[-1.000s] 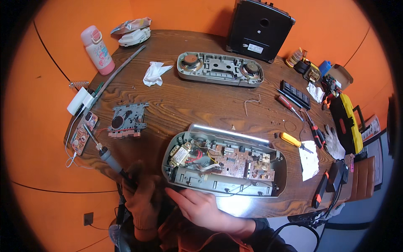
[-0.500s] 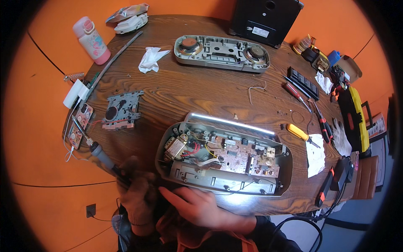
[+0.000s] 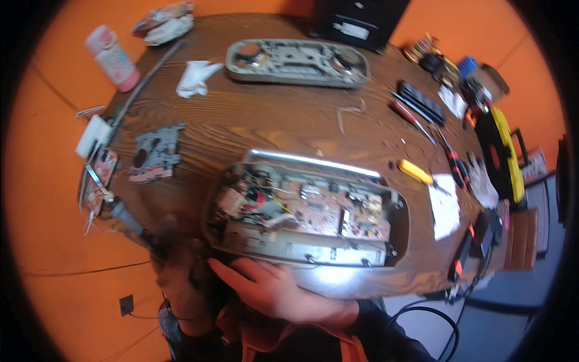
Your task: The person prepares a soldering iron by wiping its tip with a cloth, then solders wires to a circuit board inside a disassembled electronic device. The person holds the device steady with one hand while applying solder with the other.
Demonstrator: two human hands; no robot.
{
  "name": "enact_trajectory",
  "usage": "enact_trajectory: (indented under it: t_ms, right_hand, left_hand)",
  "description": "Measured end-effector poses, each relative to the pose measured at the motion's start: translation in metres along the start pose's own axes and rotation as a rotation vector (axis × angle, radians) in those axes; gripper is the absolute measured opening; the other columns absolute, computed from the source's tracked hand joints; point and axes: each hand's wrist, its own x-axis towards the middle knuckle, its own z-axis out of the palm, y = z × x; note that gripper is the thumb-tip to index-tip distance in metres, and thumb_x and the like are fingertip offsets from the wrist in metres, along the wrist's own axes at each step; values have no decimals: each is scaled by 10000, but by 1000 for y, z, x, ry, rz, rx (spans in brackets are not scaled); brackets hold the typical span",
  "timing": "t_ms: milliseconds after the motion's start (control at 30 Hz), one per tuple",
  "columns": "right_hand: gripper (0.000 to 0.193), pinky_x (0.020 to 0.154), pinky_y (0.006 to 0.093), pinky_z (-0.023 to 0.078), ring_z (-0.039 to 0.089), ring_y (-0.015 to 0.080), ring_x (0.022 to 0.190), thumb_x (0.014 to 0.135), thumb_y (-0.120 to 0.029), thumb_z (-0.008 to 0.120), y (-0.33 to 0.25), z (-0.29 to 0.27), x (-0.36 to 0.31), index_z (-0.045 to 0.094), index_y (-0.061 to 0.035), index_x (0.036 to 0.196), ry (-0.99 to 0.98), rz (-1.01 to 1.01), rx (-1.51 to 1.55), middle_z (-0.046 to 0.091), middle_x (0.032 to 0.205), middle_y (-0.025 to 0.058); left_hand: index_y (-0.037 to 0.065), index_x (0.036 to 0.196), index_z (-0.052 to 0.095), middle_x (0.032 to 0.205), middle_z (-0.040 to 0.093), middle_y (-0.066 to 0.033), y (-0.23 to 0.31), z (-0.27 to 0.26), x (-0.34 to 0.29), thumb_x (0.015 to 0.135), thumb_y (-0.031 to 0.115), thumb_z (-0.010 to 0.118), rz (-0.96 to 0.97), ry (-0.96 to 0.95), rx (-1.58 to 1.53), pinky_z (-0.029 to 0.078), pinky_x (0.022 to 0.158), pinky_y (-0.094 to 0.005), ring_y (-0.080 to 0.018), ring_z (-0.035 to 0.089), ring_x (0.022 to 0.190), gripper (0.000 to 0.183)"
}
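Observation:
My left hand (image 3: pixel 181 280), in a work glove, is closed round a soldering iron (image 3: pixel 126 218) at the table's near left edge. The iron's grey grip and bare metal shaft point up and left, over a phone in a patterned case (image 3: pixel 104 172). My right hand (image 3: pixel 274 292) is bare and blurred, close beside the glove. Its index finger reaches left with the others spread behind it; the thumb is hidden, and I see nothing held. Just beyond my hands lies an opened grey speaker housing (image 3: pixel 301 252), with a circuit board (image 3: pixel 322 211) and coloured wires inside.
A bright light bar (image 3: pixel 316 163) runs along the housing's far edge. Farther back lies a casing half with two speakers (image 3: pixel 295 63). A dark mechanism plate (image 3: pixel 155 154) sits left. Screwdrivers (image 3: pixel 416 172), pliers (image 3: pixel 455 166) and a glove (image 3: pixel 482 187) lie right.
The view has shifted, so the table's things sit farther left and slightly higher. My left hand keeps hold of the soldering iron; my right hand stays beside it with its index finger extended.

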Motion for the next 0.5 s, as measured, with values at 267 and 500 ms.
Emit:
enact_trajectory:
  t_ms: [267,500]
  right_hand:
    - [364,504,273,490,600,172,613,723,-74,568,3,13,6,614,-96,1083,75,56,28,571,812,13]
    - [359,567,297,477,594,210,673,718,-58,535,0,11,6,572,-43,1075,166,28,90,532,805,51]
  left_hand:
    - [-30,1210,465,1020,535,-81,0,6,6,910,171,460,-12,14,86,377,693,-224,-111,491,802,361]
    - [44,1171,481,763,599,-56,10,-12,-2,847,61,495,-145,-48,14,272,350,-152,-34,389,412,325]
